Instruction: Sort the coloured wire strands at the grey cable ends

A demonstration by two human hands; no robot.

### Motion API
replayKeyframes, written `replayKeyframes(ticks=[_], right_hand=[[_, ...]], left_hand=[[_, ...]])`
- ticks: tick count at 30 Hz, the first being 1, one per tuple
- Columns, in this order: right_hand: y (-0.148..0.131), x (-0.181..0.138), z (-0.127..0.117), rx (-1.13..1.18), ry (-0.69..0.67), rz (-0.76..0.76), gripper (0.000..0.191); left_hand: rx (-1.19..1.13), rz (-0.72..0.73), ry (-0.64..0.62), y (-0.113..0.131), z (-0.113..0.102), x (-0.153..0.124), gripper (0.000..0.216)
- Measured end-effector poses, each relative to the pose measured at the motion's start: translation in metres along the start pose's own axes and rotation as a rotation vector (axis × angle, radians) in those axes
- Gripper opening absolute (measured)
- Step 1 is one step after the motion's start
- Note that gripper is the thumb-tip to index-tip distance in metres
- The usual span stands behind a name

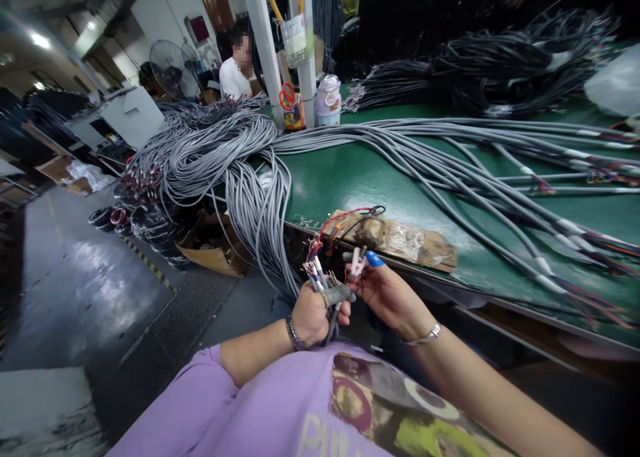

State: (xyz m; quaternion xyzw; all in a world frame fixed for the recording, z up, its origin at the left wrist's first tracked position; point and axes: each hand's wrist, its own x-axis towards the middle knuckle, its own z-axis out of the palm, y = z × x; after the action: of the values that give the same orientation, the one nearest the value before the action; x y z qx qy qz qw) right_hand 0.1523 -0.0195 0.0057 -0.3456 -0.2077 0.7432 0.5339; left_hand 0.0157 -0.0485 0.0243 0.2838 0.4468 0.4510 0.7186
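Note:
My left hand (pixel 316 310) is closed round a bundle of grey cables (pixel 320 278), whose stripped ends fan out above the fist in thin coloured wires. A grey wrapping covers its thumb. Close by on the right, my right hand (pixel 387 294) pinches a small pale pink clip-like piece (pixel 357 264); its exact kind is unclear. Something blue covers that hand's thumb tip. Thin red and dark wires run between the two hands. Just beyond them, a worn board (pixel 415 247) wrapped in tape lies at the bench edge, with a red lead and a black lead on it.
Long grey cables (pixel 400 137) stretch across the green bench (pixel 330 184). A large coiled heap of them (pixel 215 144) hangs over its left end. Black cables (pixel 480 70) lie behind. A cup (pixel 329 100) stands by the post. A person (pixel 235 70) sits farther back.

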Motion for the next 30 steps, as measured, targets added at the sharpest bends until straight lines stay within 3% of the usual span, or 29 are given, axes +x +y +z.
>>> replayKeyframes(ticks=[9, 14, 20, 27, 30], right_hand=[[0.001, 0.004, 0.000, 0.023, 0.004, -0.022, 0.036], [0.004, 0.013, -0.003, 0.097, -0.050, 0.076, 0.038], [0.013, 0.023, -0.004, 0.178, 0.058, 0.017, 0.034], [0.012, 0.015, -0.007, 0.153, -0.051, 0.011, 0.049], [0.008, 0.009, -0.009, 0.122, -0.060, 0.047, 0.046]], left_hand=[[-0.002, 0.016, 0.011, -0.006, 0.004, 0.007, 0.038], [-0.019, -0.006, 0.004, -0.007, 0.004, 0.009, 0.037], [-0.024, -0.015, 0.012, -0.009, 0.005, 0.010, 0.035], [-0.016, -0.009, 0.012, -0.012, 0.001, 0.006, 0.040], [-0.005, -0.023, 0.019, -0.011, -0.003, 0.001, 0.040]])
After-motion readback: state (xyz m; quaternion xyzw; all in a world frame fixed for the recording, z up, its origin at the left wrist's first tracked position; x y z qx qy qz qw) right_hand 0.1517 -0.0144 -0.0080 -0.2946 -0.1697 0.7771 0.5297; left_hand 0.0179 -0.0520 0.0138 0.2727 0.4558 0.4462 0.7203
